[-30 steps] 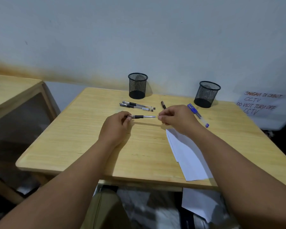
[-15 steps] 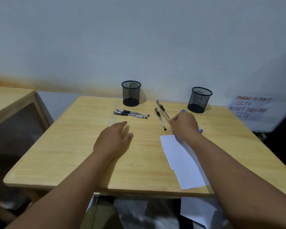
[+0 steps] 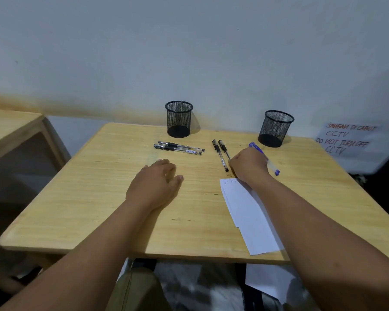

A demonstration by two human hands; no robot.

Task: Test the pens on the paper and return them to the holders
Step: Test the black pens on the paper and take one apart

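My right hand (image 3: 249, 167) grips a black pen (image 3: 224, 149) and presses its tip at the top edge of the white paper (image 3: 253, 216), where small ink marks show. A second black pen (image 3: 219, 156) lies just left of it. A blue pen (image 3: 273, 168) lies behind my right hand. Two more black pens (image 3: 179, 148) lie side by side in front of the left mesh holder (image 3: 179, 118). The right mesh holder (image 3: 276, 128) stands at the back. Both holders look empty. My left hand (image 3: 155, 185) rests flat on the table, holding nothing.
The wooden table (image 3: 99, 198) stands against a white wall. A handwritten CCTV notice (image 3: 346, 139) hangs at the right. Another wooden table (image 3: 9, 126) stands to the left. More paper (image 3: 270, 281) lies below the table's front edge.
My hands drew apart from the pen they held together. My right hand carried it to the paper's top edge and lowered it to write; my left hand settled flat on the table.
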